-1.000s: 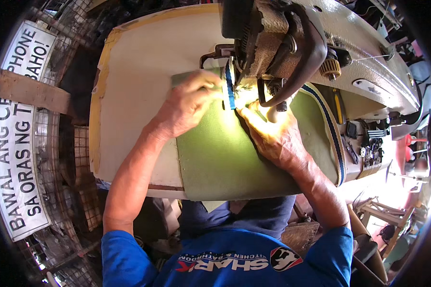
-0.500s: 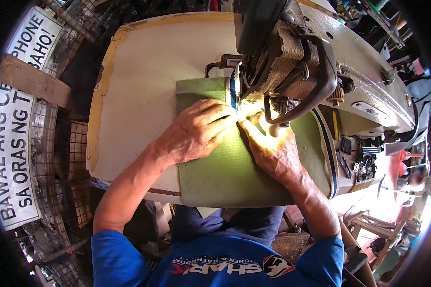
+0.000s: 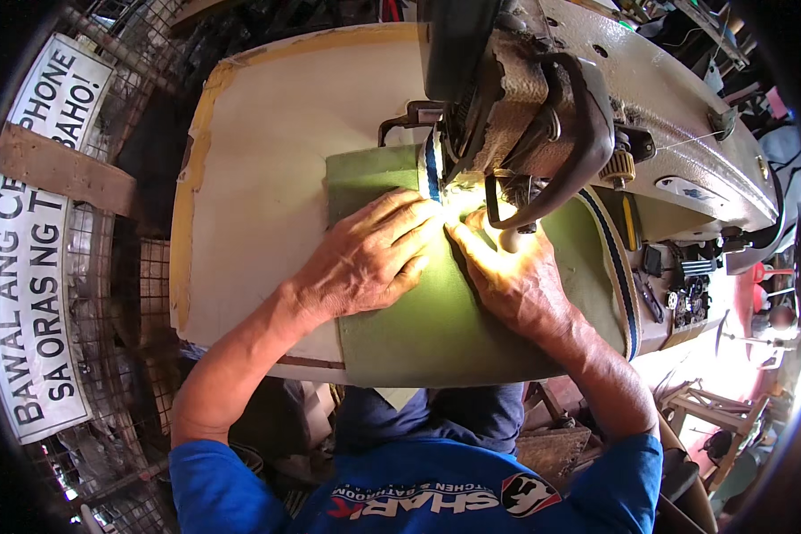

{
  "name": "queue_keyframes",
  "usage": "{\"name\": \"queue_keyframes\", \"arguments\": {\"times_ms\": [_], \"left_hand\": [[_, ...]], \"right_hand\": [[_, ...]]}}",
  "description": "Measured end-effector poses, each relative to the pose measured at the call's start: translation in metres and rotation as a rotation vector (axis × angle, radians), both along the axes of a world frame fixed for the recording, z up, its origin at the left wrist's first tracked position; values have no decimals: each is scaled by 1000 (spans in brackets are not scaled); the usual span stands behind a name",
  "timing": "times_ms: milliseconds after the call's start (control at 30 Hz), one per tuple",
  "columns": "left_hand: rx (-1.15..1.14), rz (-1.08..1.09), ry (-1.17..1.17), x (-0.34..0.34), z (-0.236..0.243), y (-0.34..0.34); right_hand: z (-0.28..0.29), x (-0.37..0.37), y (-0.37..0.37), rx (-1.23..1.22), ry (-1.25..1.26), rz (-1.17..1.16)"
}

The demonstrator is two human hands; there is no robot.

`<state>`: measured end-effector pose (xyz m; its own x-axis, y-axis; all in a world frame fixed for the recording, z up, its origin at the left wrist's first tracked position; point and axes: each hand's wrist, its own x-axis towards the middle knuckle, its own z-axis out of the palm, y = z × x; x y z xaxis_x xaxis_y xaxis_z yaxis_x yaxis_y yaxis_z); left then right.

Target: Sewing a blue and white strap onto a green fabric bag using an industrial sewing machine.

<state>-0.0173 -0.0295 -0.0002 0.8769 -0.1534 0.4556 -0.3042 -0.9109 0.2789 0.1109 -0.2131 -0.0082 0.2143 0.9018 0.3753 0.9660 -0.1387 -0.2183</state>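
Observation:
A green sheet of fabric [image 3: 409, 343] lies on the machine table under the sewing machine [image 3: 543, 116]. Along its far part runs a white-and-blue striped tape [image 3: 432, 165], passing beside the presser area. My left hand [image 3: 369, 254] presses on the fabric, fingers bunched at the tape's near end, thumb bent beneath them. Close on its right, my right hand [image 3: 512, 271] pinches the fabric at a raised fold, thumb toward the left hand. Bright lamp light washes out the fingertips, and the machine head partly covers the right fingers. The needle itself is hidden.
The pale table top [image 3: 285, 160] has a worn yellow-taped edge. At right, the striped tape curves along the fabric's edge. Beyond it lie a yellow-handled tool [image 3: 631, 222] and small metal parts [image 3: 688, 303]. A wire-mesh wall with white signs [image 3: 31, 303] stands at left.
The view has turned slightly. My left hand's thumb now stands a little farther out from the fingers. My right hand keeps its place by the machine head, and the fabric has barely moved.

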Motion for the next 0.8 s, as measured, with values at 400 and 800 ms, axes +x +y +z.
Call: {"name": "queue_keyframes", "arguments": {"times_ms": [400, 800], "left_hand": [[-50, -39, 67, 9, 1, 12], [-27, -67, 12, 12, -5, 21]], "right_hand": [[11, 0, -2, -59, -41, 36], [177, 185, -229, 182, -347, -740]]}}
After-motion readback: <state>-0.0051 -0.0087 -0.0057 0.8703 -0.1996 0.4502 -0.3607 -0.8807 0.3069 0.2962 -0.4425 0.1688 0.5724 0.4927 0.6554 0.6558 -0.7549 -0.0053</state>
